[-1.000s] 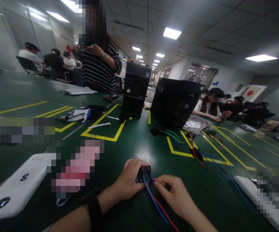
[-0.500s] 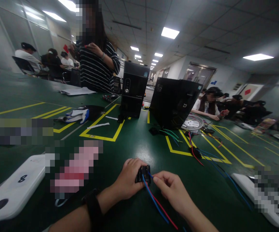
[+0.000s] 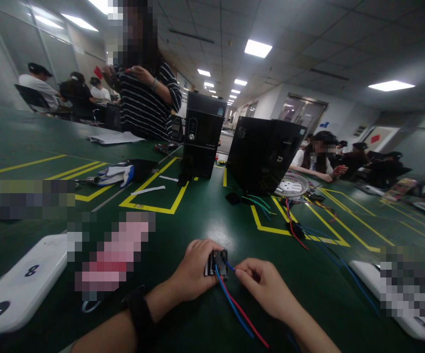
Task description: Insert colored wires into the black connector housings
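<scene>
My left hand [image 3: 192,272] is closed round a small black switch block [image 3: 217,261], held just above the green table [image 3: 205,215]. My right hand [image 3: 267,289] pinches a thin blue wire [image 3: 231,267] right at the block's terminals. A longer blue wire [image 3: 234,309] and a red wire [image 3: 247,321] hang from the block toward me. A dark watch sits on my left wrist [image 3: 138,309].
Two black boxes [image 3: 201,135] [image 3: 265,154] stand in yellow-taped bays beyond my hands, with a white fan grille [image 3: 291,185] and loose coloured wires [image 3: 300,230] beside them. White panels [image 3: 17,284] [image 3: 392,299] lie at both sides. A person in a striped top [image 3: 148,103] stands behind; others sit around.
My hands stay together at the block; my right fingers have shifted slightly at the blue wire. The view has drifted a little.
</scene>
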### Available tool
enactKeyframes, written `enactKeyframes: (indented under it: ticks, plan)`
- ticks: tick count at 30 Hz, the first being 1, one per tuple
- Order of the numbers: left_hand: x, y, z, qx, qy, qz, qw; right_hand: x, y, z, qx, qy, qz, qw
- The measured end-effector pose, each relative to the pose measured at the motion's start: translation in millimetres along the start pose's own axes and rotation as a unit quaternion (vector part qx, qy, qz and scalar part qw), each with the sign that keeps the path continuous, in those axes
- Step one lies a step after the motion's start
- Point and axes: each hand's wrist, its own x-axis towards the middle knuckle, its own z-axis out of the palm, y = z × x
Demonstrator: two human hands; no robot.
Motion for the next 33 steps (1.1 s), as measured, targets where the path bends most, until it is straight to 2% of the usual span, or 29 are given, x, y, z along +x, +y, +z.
enactKeyframes:
  ticks: [7,11,16,23,28,33]
  plan:
    - [0,0,0.9,0.005,0.0,-0.005,1.0,-3,-7,9,0.038,0.036,0.002,0.999]
    - [0,-2,1.8,0.004,0.004,0.001,1.0,-5,-6,14,0.022,0.024,-0.033,0.999]
    - [0,-2,1.8,0.001,0.009,0.003,1.0,-4,-5,5,-0.069,0.0,-0.079,0.994]
    - [0,0,0.6,0.005,-0.001,0.004,1.0,-4,-8,-9,-0.107,-0.004,-0.07,0.992]
    - [0,0,0.4,0.009,-0.002,-0.001,1.0,-6,-8,1,-0.081,0.046,-0.079,0.993]
    - [1,1,-0.4,0.003,-0.005,-0.003,1.0,-7,-10,12,-0.062,0.039,-0.093,0.993]
